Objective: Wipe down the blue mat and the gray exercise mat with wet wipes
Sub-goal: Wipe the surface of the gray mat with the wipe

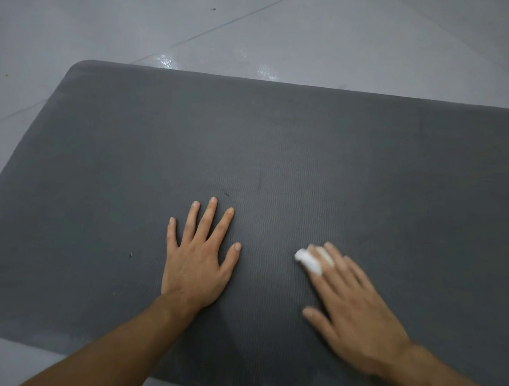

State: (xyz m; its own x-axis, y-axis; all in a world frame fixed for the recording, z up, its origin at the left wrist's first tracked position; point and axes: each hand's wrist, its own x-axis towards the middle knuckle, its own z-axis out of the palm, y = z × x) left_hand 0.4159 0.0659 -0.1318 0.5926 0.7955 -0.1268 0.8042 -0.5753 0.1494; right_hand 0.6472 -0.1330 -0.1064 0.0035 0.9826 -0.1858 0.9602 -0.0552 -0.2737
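The gray exercise mat (281,140) lies flat on the floor and fills most of the view, its rounded far-left corner showing. My left hand (198,255) rests flat on the mat near the middle, fingers spread and straight. To its right, my right hand (356,310) lies on the mat with straight fingers pressing a small white wet wipe (307,259) under the fingertips; this hand is motion-blurred. No blue mat is in view.
Pale gray tiled floor (199,21) surrounds the mat at the back and left, with grout lines and two shiny wet patches (166,61) just beyond the far edge. Small dark specks lie on the mat near my left hand.
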